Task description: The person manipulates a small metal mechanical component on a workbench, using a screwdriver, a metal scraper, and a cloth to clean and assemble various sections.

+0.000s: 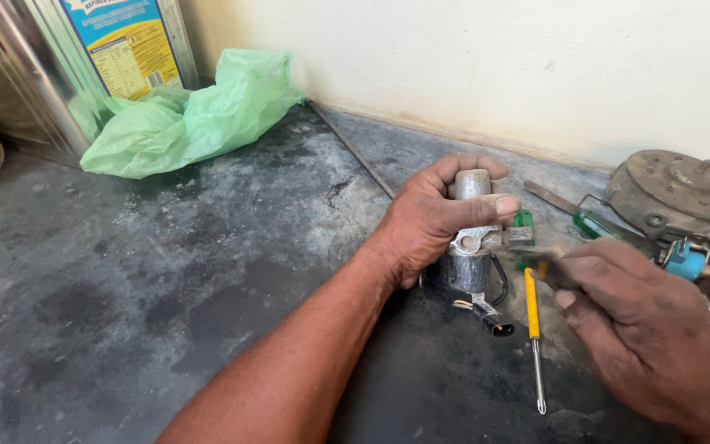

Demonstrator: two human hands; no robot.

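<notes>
Your two hands are both busy: your left hand (429, 218) is wrapped around one small metal cylinder part (470, 247), standing upright on the dark floor (166, 288), thumb pressed across its upper body; your right hand (643, 329) pinches one thin dark tool (540, 256) whose tip meets the part's bracket, though blur hides what kind of tool it is. One short black cable with a plug (493, 316) trails from the part's base. You have two screwdrivers beside it: one yellow-handled screwdriver (533, 329) lying just right of the part, tip toward you, and one green-handled screwdriver (597, 224) farther back near the wall. One round rusty metal disc (675, 193) and one blue-and-metal part (700, 263) crowd the right edge. One green plastic bag (191, 115) and one large tin can (84, 49) sit in the far left corner. The wall (495, 66) closes off the back; the open room lies to your left, across the stained floor.
</notes>
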